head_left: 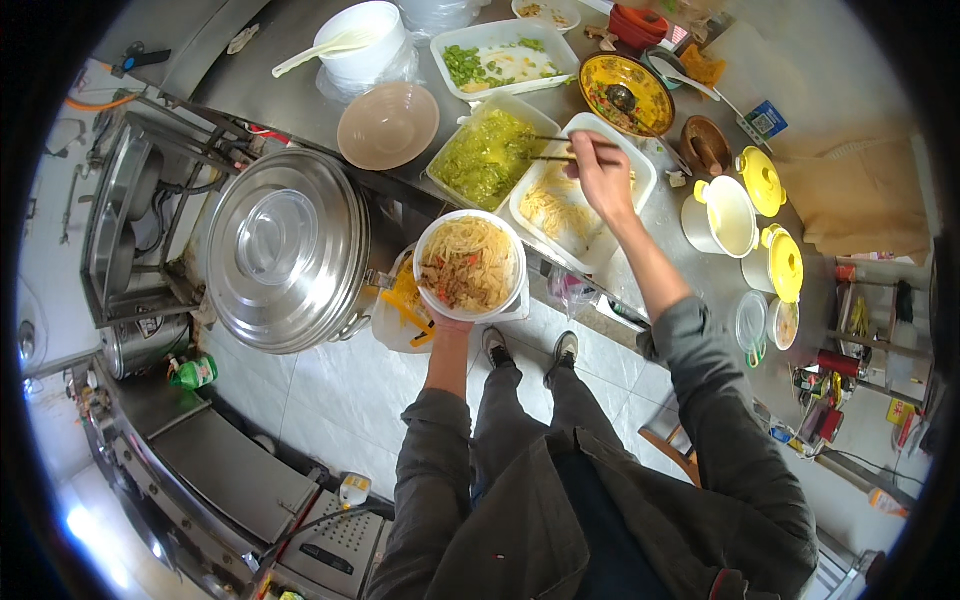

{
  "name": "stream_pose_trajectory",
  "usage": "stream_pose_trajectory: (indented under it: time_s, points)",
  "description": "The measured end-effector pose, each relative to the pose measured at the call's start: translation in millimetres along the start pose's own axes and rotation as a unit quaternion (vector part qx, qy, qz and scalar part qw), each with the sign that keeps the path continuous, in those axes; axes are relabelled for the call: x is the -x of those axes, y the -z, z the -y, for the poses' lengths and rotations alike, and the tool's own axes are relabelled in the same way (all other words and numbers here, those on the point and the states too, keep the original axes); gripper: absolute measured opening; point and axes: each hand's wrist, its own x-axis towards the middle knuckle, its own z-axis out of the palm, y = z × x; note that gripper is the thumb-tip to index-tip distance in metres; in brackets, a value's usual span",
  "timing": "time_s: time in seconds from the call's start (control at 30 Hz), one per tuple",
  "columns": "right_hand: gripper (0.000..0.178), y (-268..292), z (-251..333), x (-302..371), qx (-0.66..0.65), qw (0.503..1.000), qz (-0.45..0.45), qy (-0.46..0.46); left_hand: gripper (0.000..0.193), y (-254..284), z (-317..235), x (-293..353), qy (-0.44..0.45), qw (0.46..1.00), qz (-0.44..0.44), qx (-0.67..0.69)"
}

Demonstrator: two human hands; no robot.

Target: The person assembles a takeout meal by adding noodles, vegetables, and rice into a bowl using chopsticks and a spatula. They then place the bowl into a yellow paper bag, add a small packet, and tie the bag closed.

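Two bare hands are busy at the grey metal tabletop (300,110). The left hand (451,326) is curled beneath a white round bowl (521,265) and supports it just off the near edge, above the floor; most of its fingers are hidden by the bowl. Inside lie pale yellow noodles (470,240), topped with brown chopped meat (463,285) and a few red bits. The right hand (600,178) is closed around a pair of dark thin chopsticks (552,157), their tips reaching left over a clear rectangular tub (452,193) of wet green shredded vegetables (490,150); I can't tell whether they touch. Just beside it, beneath the right hand, sits a white rectangular tub (648,175) with pale strips (556,212) on its bottom. Beyond these stand an empty beige round bowl (388,125), a white rectangular tray (528,70) of chopped greens and a yellow patterned bowl (655,98) with a ladle in it.
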Motion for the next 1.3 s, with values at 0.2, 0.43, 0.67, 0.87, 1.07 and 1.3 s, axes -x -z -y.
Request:
stream_pose_trajectory:
  time_s: [0.2,0.43,0.67,0.87,1.07,1.3]
  points:
    - [0.036,-23.2,-31.1,-46.8,-0.002,0.994,0.012,-0.108,0.085,8.9,-20.2,-2.0,-0.008,0.999,-0.031,-0.004]
    - [0.032,-40.1,-25.6,-1.8,-0.15,0.979,0.043,-0.132,0.077,4.7,-27.0,-8.3,-0.021,0.999,-0.032,0.033]
    - [0.032,-11.7,-16.4,-3.2,-0.141,0.973,0.03,-0.178,0.076,8.0,-33.4,-13.6,-0.02,0.999,-0.038,0.022]
    - [0.03,-37.1,-42.7,-12.1,-0.153,0.968,0.051,-0.191,0.076,-0.4,-36.4,-13.3,-0.017,0.999,-0.029,0.014]
    - [0.029,-58.5,-67.5,-4.6,-0.212,0.951,-0.044,-0.222,0.072,-2.3,-36.7,-17.4,-0.035,0.998,0.011,0.045]
    - [0.03,-56.1,-77.2,-2.1,-0.279,0.921,-0.094,-0.256,0.077,-5.1,-34.5,-21.3,-0.062,0.997,0.003,0.038]
